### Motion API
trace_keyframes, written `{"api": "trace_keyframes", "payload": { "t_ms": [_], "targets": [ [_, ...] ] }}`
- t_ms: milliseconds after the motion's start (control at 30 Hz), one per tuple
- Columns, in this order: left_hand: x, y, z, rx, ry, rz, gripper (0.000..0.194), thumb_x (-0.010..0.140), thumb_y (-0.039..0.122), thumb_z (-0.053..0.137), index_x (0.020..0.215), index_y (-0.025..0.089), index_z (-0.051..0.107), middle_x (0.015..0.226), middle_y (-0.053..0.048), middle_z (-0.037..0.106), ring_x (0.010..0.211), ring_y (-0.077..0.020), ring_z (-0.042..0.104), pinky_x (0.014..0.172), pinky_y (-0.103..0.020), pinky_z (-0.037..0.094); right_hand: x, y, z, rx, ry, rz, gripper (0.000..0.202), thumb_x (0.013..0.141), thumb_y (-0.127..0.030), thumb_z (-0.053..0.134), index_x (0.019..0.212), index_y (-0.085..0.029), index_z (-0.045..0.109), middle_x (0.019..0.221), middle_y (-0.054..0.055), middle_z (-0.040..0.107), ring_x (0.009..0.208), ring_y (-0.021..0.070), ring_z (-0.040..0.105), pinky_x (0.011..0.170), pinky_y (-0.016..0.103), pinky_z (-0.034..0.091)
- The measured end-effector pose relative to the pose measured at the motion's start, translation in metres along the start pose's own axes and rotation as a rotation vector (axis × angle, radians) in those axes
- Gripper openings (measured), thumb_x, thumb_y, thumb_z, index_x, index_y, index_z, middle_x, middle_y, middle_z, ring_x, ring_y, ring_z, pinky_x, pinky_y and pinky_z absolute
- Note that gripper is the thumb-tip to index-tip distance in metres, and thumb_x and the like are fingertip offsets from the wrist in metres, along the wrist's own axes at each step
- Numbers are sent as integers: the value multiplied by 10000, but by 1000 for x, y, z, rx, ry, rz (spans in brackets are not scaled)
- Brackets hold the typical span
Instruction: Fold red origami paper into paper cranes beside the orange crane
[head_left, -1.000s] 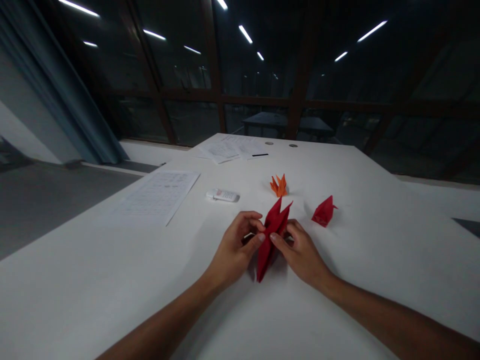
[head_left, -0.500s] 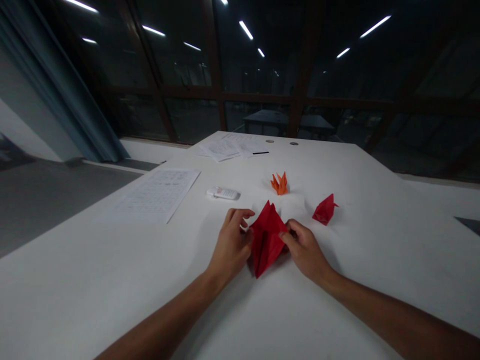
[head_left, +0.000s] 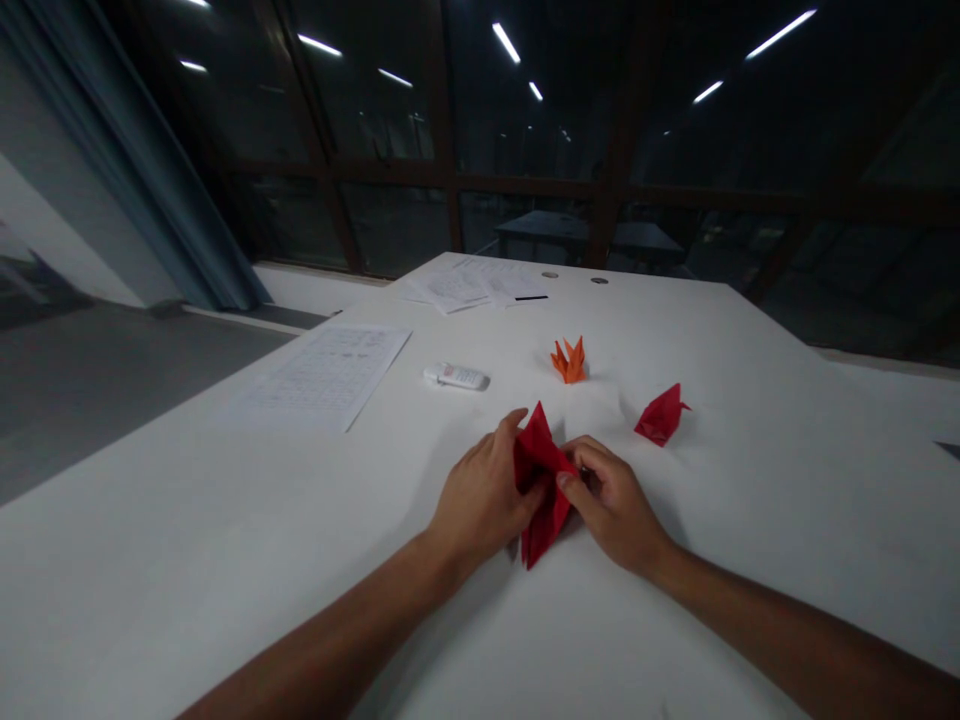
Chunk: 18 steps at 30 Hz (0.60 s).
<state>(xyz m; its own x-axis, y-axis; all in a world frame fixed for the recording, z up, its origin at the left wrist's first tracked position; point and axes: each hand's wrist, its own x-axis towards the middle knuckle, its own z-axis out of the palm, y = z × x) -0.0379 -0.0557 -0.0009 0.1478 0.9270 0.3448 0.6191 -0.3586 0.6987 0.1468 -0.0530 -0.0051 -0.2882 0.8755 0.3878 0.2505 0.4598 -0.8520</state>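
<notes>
A folded red paper (head_left: 538,455) is held between both hands above the white table, its pointed tip facing away. My left hand (head_left: 484,492) grips its left side, with the thumb inside the fold and the fingers behind. On the right edge, my right hand (head_left: 611,500) pinches the paper between thumb and curled fingers. Beyond them stands an orange folded paper figure (head_left: 570,362). A smaller red folded figure (head_left: 662,415) rests to the right of it.
A white capped item (head_left: 456,377) lies left of the orange figure. Printed sheets (head_left: 322,375) are on the left side of the table (head_left: 750,480), and more papers (head_left: 469,284) with a black strip (head_left: 531,298) lie at the far edge. Windows and a blue curtain stand behind.
My left thumb has moved into the fold of the red paper, which is now narrower and bent. The view has shifted slightly, so the table objects appear a little farther right.
</notes>
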Motion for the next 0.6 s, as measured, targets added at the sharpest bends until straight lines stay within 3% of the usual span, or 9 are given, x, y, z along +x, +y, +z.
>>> {"api": "trace_keyframes", "payload": {
  "t_ms": [100,367,600],
  "targets": [
    [1,6,-2,81,-53,-60,775,777,279,716,1477,248,383,1054,-108,704,972,-328,665,902,-441,483,-2,-1,0,5,-26,-47,213,922,-205,563,725,-224,484,875,26,564,803,187,541,708,316,428],
    [1,19,-8,123,-89,-50,800,779,204,593,1504,255,259,1208,-103,686,942,-271,677,876,-427,533,-2,6,0,-68,81,27,224,938,-230,545,733,-225,457,741,-29,466,685,154,451,634,298,366],
    [2,14,-9,279,64,76,672,742,146,583,1383,182,383,1294,-128,590,1170,-285,571,992,-451,499,0,10,2,-57,125,86,256,931,-237,549,708,-228,424,689,-48,428,650,144,418,614,291,341]
  ]
}}
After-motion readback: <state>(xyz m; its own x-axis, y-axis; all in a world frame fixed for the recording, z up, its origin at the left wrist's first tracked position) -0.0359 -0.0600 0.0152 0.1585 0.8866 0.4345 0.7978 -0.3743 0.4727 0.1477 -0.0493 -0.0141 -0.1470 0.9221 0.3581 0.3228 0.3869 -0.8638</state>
